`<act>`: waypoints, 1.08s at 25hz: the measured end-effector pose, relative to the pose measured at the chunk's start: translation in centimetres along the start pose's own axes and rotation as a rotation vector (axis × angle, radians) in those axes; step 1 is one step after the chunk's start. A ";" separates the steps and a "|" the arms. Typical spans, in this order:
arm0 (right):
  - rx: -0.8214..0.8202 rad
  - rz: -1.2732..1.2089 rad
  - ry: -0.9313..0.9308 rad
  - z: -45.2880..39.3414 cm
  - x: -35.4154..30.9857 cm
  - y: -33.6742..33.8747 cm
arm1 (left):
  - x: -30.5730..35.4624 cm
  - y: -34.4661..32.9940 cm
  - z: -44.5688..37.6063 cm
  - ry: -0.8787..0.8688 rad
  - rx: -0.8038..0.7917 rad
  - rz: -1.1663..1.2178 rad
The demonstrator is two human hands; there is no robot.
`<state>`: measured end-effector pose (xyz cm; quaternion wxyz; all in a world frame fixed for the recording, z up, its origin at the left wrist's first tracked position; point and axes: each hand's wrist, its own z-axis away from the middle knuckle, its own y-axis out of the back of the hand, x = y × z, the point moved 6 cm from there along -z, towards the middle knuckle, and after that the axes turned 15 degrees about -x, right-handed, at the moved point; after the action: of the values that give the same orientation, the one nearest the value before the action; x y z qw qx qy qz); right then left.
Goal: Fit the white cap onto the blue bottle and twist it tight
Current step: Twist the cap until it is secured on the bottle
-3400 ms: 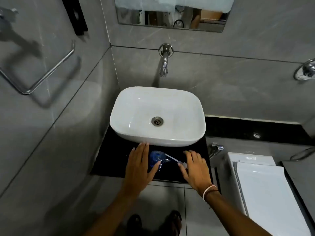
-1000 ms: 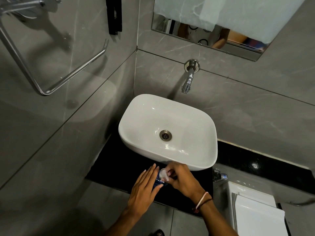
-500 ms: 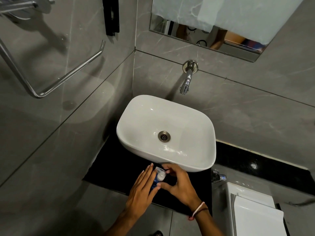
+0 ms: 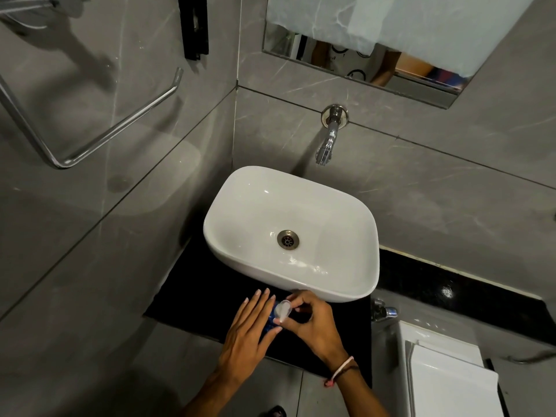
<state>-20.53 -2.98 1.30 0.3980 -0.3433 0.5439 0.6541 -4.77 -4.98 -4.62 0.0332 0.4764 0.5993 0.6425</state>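
Observation:
A small blue bottle point(image 4: 270, 322) stands on the black counter point(image 4: 195, 299) just in front of the white basin. My left hand point(image 4: 246, 335) wraps its side, fingers straight and thumb pressed against it, hiding most of the bottle. The white cap point(image 4: 282, 309) sits on top of the bottle. My right hand point(image 4: 310, 323) pinches the cap between thumb and fingertips from the right. Whether the cap is seated fully on the neck cannot be made out.
The white basin point(image 4: 346, 281) overhangs the counter right behind my hands, with a wall tap point(image 4: 326, 149) above it. A chrome valve point(image 4: 383, 311) and a white toilet cistern point(image 4: 445, 374) are to the right. A towel rail point(image 4: 114, 124) runs along the left wall.
Earlier both hands lay beside the uncapped bottle. Since then my right hand has brought the cap onto the bottle top and shifted its finger grip on it, while my left hand keeps holding the bottle.

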 end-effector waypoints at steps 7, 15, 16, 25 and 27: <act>-0.027 0.051 0.016 -0.4 -0.5 0.0 | -0.2 -0.1 0.0 -0.004 0.027 -0.029; -0.062 0.144 0.006 -1.1 -0.9 -0.1 | -0.5 -0.1 0.1 -0.006 0.013 -0.045; -0.061 0.153 0.005 -1.1 -1.0 -0.1 | -0.5 -0.1 0.1 -0.008 0.012 -0.046; -0.103 0.137 0.030 -0.6 -0.8 -0.1 | -1.0 -0.4 0.1 0.014 -0.014 -0.046; -0.151 0.152 0.040 -0.6 -0.5 -0.3 | -1.0 -0.4 0.0 0.020 -0.018 -0.047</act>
<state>-20.05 -3.63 1.55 0.3090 -0.3431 0.5256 0.7145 -4.43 -5.47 -5.49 0.0469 0.4553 0.6048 0.6517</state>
